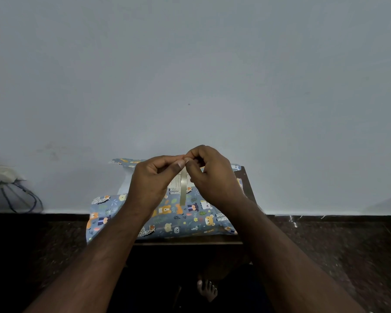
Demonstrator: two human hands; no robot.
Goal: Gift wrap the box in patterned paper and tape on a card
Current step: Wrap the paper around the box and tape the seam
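We hold our left hand (155,177) and right hand (212,175) close together, fingertips touching, above the box. Both pinch the top end of a strip of tape (183,188), so it hangs down straight and does not stick to itself. The box (167,220) sits on a small dark table (246,177) by the wall. The patterned paper (127,207) lies folded over it, so we think the tape is meant for the paper's open edge. We see no card.
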